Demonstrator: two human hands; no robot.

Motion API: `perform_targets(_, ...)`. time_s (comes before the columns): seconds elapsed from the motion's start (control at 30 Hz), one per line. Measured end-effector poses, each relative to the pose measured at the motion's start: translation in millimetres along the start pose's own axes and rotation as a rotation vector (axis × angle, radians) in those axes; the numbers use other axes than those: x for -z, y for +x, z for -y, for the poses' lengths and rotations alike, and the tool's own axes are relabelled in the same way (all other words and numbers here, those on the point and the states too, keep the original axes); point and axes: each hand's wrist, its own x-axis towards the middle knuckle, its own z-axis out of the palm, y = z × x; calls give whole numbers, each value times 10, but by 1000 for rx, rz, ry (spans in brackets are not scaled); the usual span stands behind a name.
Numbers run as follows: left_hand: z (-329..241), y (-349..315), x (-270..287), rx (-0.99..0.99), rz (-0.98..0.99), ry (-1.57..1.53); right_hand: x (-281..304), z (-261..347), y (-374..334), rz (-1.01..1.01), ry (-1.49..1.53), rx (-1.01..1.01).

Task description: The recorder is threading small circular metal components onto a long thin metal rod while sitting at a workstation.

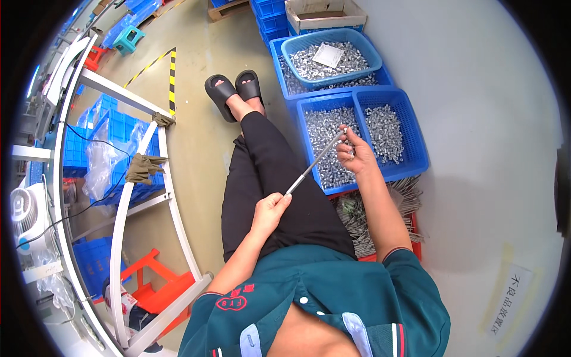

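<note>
My left hand (270,214) is closed round the near end of a thin grey metal rod (316,160), which slants up and to the right over my lap. At its far end, the fingertips of my right hand (359,153) pinch a small silvery metal fitting (344,130); whether it sits on the rod or just touches it I cannot tell. More silvery bits show between the curled lower fingers of that hand. Below it stands a blue two-part basket (355,113) with loose metal fittings (383,134) in both compartments.
Behind the basket, a light-blue tub (376,56) of fittings rests on another blue basket (276,62). Under my right forearm lie many metal rods (357,223) in a red container. A white metal frame (178,229) and a red stool (156,279) stand left. A wall is right.
</note>
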Motion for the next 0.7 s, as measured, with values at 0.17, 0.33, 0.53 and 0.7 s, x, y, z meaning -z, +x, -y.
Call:
perform_targets(0.17,-30,35,-42,11,0,42,-56,24,-42,22,-38,2)
perform_targets(0.33,-55,55,-62,14,12,31,-130,72,-74,54,-221,59)
perform_targets(0.53,-62,144,-126,-26,-21,8,-367,-2,-127,-3,-555,92)
perform_targets(0.7,-257,281,-131,-51,-14,-64,-521,-111,-216,34,-640,-48)
